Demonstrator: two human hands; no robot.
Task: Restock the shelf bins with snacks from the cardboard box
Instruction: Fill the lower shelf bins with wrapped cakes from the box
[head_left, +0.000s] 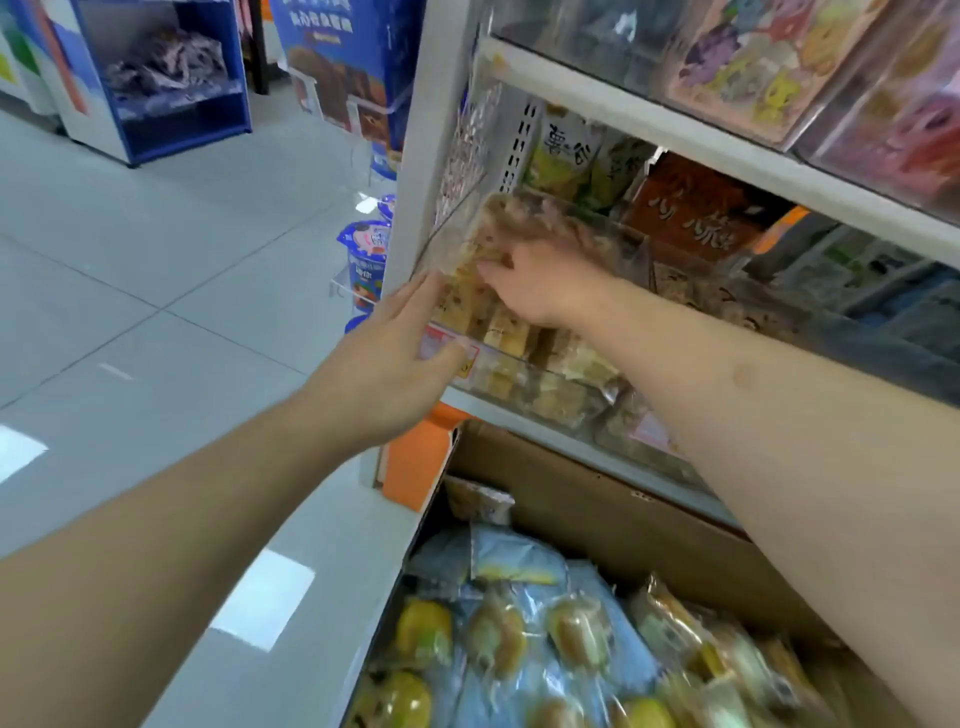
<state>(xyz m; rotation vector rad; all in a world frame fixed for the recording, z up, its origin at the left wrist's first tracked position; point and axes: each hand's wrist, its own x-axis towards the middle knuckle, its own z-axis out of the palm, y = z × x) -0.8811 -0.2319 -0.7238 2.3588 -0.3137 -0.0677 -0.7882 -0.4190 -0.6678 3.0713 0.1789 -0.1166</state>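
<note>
Both hands are up at the clear shelf bin at the left end of the middle shelf. The right hand reaches in over the bin's front lip, palm down on the pale yellow snack packs piled inside. Its fingertips are blurred behind the plastic, so I cannot tell whether it is gripping a pack or only pressing the pile flat. The left hand is outside the bin, fingers straight and relaxed. It rests against the bin's near-left corner beside the price label and appears to steady it, holding nothing.

The cardboard box sits open on the floor below the shelf, near and to the right. It is full of blue-wrapped packs with yellow pieces. From the hands, that stock lies straight down and toward the viewer.

The bin's long axis runs front to back into the shelf, sloping down toward the aisle. New packs would likely go in over the front lip and be pushed toward the far end. The left hand is free and is the lower of the two, so it looks better placed to drop to the box.
</note>
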